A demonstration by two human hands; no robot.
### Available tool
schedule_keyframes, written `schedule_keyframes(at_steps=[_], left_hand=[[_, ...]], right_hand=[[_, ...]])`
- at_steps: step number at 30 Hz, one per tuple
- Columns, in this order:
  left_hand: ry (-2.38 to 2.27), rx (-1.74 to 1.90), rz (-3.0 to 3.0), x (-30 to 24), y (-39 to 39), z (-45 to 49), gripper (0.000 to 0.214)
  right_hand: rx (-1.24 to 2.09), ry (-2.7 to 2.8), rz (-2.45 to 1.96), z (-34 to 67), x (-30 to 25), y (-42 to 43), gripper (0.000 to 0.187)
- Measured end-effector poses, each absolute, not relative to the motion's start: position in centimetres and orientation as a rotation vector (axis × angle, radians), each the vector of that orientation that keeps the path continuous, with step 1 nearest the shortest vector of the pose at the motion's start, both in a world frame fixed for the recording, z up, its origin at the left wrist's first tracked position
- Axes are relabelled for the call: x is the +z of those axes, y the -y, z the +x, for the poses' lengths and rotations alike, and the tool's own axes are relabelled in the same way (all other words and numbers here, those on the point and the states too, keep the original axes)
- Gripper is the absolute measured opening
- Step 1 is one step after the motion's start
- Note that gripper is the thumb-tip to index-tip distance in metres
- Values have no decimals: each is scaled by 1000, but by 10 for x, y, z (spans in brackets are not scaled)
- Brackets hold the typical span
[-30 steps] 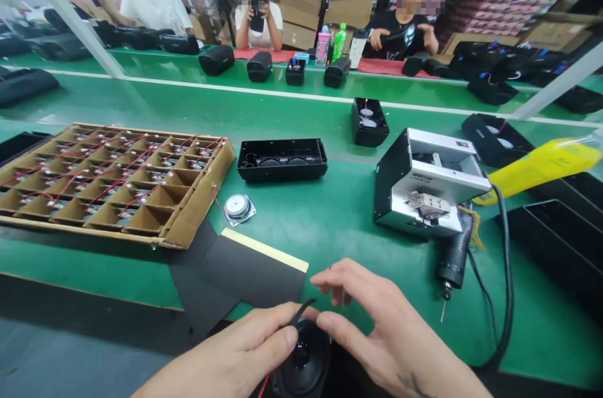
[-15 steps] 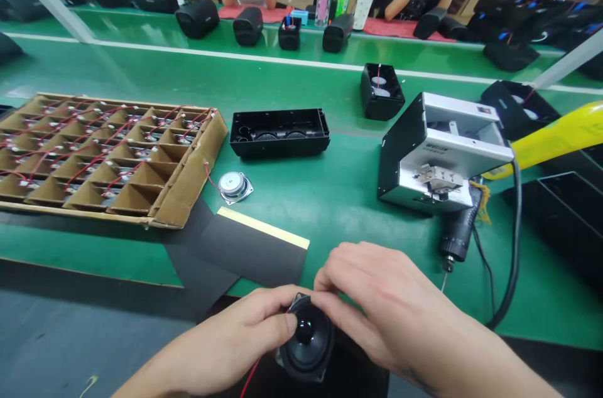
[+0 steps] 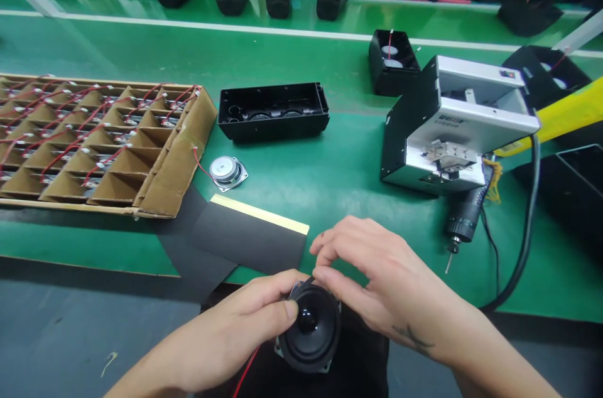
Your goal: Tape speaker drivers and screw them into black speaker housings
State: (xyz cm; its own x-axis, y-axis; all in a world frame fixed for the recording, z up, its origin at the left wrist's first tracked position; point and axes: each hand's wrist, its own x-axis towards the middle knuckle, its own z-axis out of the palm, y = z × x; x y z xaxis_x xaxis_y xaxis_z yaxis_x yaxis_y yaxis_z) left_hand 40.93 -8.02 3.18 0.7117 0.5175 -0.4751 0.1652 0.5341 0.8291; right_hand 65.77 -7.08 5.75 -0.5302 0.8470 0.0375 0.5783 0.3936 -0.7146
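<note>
Low in the view, my left hand (image 3: 245, 322) grips a round black speaker driver (image 3: 313, 335), thumb on its front beside the shiny centre dome. A red wire trails down from the driver. My right hand (image 3: 362, 266) pinches the end of a thin black strip (image 3: 307, 285) that lies along the driver's upper rim. Beyond my hands, black sheets (image 3: 249, 235), one with a yellow edge, lie on the green table. Another speaker driver (image 3: 227, 172) rests magnet side up behind them.
On the left stands a cardboard tray (image 3: 174, 178) with wired drivers in its compartments. A black speaker housing (image 3: 273, 125) sits mid-table. To the right are a silver-and-black machine (image 3: 424, 153), an electric screwdriver (image 3: 461, 219) and a thick black cable (image 3: 527, 247). People sit across the table.
My right fingertips have pulled slightly up from the driver's rim, and the black strip now shows between them and the rim. The camera view has tipped downward.
</note>
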Motion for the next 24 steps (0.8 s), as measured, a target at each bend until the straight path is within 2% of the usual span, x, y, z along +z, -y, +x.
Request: schedule_keyframes(at_steps=[13,24], left_hand=[[-850,219,954,42,82,414,32],[-868,182,1003,40,83,417,40]], right_hand=[[923,2114,-1248,654,47,77,12],[952,2064,-1265,655,47,80,13]])
